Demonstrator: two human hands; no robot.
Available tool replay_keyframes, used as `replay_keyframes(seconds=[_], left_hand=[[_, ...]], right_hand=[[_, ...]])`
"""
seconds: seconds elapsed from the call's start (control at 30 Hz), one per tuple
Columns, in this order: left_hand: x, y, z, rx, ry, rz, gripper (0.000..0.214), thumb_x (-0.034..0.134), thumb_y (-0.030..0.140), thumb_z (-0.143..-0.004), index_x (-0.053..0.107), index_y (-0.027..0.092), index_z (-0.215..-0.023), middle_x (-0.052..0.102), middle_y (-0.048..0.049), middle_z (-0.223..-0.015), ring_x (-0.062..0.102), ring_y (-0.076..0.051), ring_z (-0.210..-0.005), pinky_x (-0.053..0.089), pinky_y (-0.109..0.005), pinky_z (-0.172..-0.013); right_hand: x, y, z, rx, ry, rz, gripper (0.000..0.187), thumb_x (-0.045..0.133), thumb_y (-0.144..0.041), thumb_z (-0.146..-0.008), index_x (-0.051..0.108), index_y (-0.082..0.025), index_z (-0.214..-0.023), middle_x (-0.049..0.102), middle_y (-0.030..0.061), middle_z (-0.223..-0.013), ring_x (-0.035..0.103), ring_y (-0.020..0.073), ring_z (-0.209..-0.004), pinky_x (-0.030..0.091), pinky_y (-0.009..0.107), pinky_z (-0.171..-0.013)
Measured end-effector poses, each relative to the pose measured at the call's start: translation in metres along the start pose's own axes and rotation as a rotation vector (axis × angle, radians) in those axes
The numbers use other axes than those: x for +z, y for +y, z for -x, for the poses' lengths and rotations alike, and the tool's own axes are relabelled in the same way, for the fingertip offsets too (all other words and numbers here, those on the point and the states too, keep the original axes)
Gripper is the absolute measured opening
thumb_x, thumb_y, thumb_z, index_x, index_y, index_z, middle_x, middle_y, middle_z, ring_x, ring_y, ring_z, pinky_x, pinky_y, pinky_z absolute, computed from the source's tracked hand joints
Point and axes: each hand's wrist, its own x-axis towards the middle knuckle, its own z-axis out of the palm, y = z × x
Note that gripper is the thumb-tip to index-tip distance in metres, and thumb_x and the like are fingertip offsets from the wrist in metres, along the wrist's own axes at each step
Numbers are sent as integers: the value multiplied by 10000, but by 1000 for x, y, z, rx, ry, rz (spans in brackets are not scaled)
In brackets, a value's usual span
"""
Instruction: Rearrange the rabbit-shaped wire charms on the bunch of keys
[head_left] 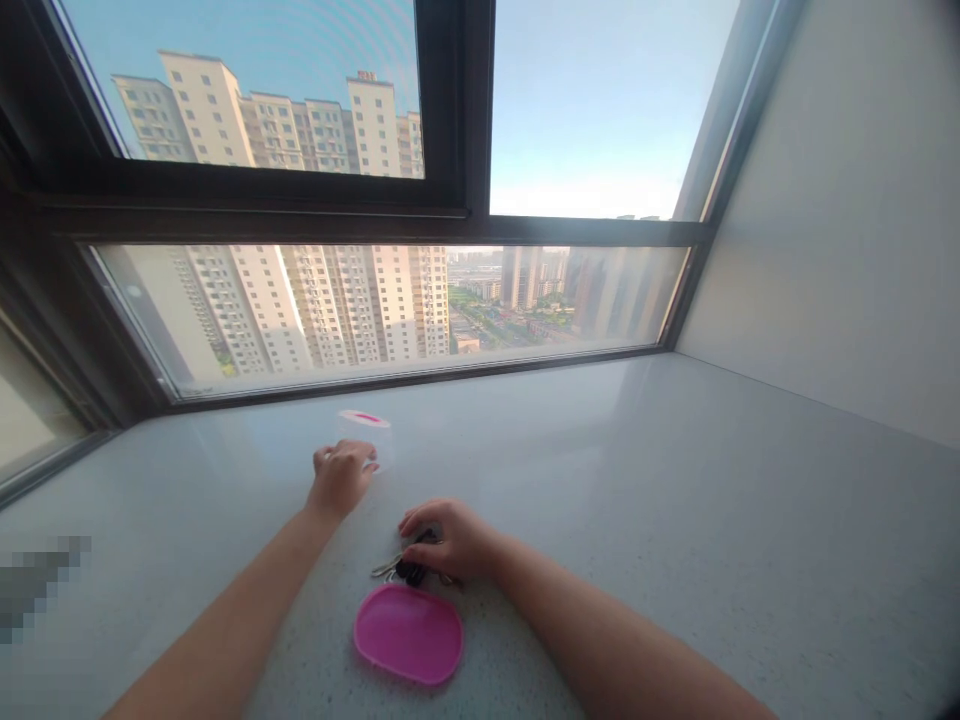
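**Container under the left hand, keys under the right**

The left hand (pixel 341 478) lies farther out on the counter (pixel 675 520), its fingers wrapped around the near side of a clear container (pixel 375 440) — upright, with a pink mark on top. Nearer the body, the right hand (pixel 448 540) has its fingers curled over a bunch of keys (pixel 401 570), which pokes out leftward. Just beside the keys, closer still, lies a pink lid (pixel 409 633), flat, its long axis running left to right.

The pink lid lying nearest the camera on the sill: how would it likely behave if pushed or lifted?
The pink lid looks thin, so probably light. It lies flat on the smooth sill, so it would likely slide rather than roll or tip. Its glossy surface may be slippery.
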Motion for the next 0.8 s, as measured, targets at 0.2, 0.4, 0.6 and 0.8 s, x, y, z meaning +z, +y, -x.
replay_keyframes(seconds=[0.2,0.4,0.6,0.8], left_hand=[[2,57,6,133,-79,36,99,539,203,-764,622,201,-818,701,-75,-795,607,-250,-832,305,-403,-819],[1,89,11,212,-111,86,227,576,194,-749,596,201,-975,674,-70,-915,600,-219,-861,402,-310,-762],[-17,78,26,243,-31,124,360,561,170,-759,529,170,-1118,623,-103,-1070,543,-242,-1007,379,-364,-876],[-25,59,40,209,99,115,313,540,152,-763,556,187,-1073,628,-100,-1060,548,-252,-990,381,-401,-871]], right_hand=[[0,-1,0,49,55,14,220,636,-270,-686,664,-162,-875,659,41,-832,575,158,-719,430,247,-671],[-1,5,-3,78,88,-52,133,579,-191,-697,625,-110,-602,535,-11,-523,451,91,-500,339,191,-477],[-6,3,-4,127,245,34,123,583,-205,-690,684,-139,-711,616,2,-621,527,130,-615,392,230,-611],[-13,1,-3,189,321,78,128,579,-230,-704,684,-161,-731,661,13,-678,563,147,-678,411,260,-706]])
